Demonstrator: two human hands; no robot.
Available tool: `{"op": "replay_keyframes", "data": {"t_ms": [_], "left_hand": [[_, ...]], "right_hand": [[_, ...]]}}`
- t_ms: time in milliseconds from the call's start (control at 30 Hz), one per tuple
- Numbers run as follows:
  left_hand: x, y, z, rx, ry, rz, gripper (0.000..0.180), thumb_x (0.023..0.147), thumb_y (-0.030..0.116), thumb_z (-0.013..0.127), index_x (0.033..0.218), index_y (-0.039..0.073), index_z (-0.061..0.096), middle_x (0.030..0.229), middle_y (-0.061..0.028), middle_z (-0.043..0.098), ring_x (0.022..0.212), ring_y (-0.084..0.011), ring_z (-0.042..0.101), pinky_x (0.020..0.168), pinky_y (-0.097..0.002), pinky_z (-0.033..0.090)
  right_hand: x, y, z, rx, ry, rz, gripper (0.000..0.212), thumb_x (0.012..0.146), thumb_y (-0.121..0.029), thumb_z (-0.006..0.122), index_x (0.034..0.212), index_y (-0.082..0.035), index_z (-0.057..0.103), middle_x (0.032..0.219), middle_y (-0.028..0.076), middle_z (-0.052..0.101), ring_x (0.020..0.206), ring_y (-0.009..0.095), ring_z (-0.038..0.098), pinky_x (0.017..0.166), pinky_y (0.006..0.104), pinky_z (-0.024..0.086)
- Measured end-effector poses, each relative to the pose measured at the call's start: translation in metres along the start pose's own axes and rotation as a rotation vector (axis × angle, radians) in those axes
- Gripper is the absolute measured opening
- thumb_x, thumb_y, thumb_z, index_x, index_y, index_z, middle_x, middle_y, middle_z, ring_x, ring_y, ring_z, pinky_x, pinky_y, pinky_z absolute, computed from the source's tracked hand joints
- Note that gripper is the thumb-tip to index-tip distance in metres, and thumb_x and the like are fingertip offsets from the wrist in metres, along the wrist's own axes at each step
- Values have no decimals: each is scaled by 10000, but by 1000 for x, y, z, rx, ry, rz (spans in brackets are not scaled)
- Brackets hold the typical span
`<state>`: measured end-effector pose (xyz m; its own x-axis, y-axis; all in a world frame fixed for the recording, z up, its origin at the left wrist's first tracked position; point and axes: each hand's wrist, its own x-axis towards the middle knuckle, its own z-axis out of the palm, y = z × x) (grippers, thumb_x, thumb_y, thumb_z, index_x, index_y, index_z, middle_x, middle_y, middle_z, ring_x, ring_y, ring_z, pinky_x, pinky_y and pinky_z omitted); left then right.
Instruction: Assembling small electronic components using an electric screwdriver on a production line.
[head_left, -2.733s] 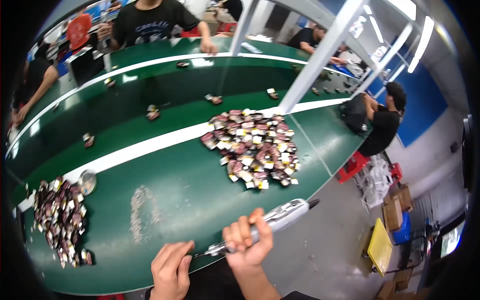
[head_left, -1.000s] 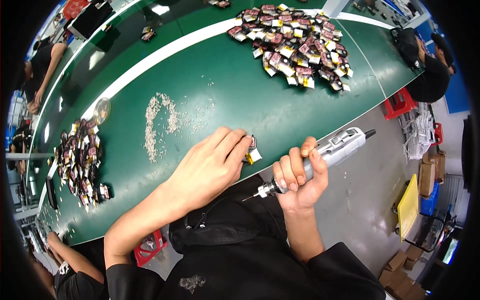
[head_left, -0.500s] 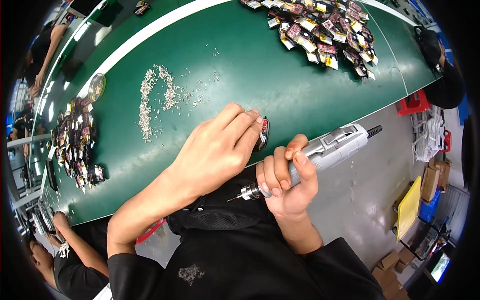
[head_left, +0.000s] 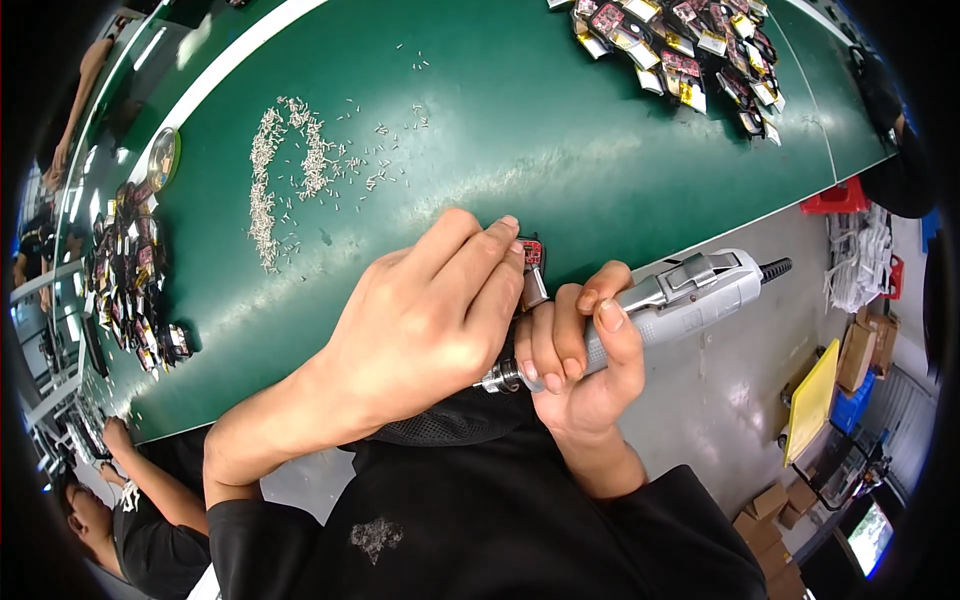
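Grey elec. screwdriver in R hand, grip closed round it; L hand, fingers bent, touching sm. red-black module nr edge of green surface; L grip's closure hidden, can't tell.

This is a factory assembly workshop: a long green worktop stretches ahead of the left hand, bearing tiny screw-like pieces and, farther right, a heap of small electronic units. The right hand grips a grey power tool. Right of it are cardboard boxes; left of both, a co-worker.
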<state>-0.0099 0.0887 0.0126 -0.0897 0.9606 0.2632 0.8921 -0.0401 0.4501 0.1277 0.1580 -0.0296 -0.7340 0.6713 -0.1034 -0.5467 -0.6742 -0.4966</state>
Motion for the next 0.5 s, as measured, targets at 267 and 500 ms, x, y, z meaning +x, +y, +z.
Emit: {"op": "replay_keyframes", "data": {"t_ms": [267, 500], "left_hand": [[6, 3, -5, 59, -54, 33, 335, 616, 11, 629, 928, -102, 590, 994, -170, 608, 775, -264, 591, 590, -322, 524], [3, -6, 3, 268, 29, 240, 361, 576, 17, 632, 907, -123, 606, 969, -196, 612, 744, -262, 603, 532, -303, 517]], "right_hand": [[-5, 6, 3, 0, -16, 45, 71, 926, -127, 426, 927, -56, 426, 497, 13, 378, 374, 121, 376, 420, 281, 381], [-3, 9, 2, -19, -1, 8, 69, 925, -121, 419, 923, -52, 420, 495, 14, 376, 371, 122, 376, 413, 275, 381]]}}
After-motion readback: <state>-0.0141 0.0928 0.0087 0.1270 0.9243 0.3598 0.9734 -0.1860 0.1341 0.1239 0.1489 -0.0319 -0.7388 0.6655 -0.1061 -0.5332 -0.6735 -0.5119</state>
